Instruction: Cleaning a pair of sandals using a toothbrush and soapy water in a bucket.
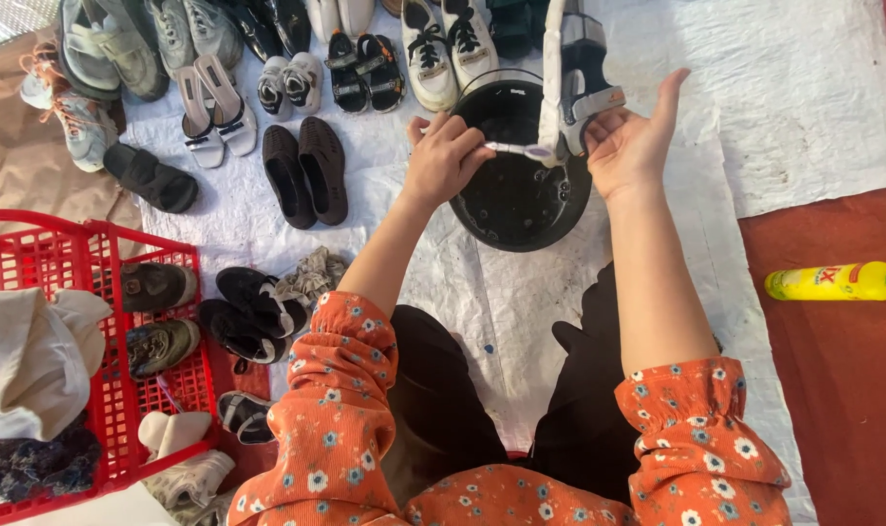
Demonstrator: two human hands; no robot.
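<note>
The right hand (630,146) grips a white-soled sandal (574,73) over the black basin (516,200), so runoff falls inside. The left hand (446,156) pinches a toothbrush (521,149) against the sole.

— How are the arms set?

— Both reach forward, bare from the elbow, with orange flowered sleeves pushed up.

— The left hand (445,156)?

— Its fingers are curled into a closed grip, knuckles up, wrist bent slightly inward toward the other hand.

— And the right hand (630,141)?

— Palm turned inward and up, thumb raised high, fingers wrapped forward in a grip; the two hands sit near each other.
</note>
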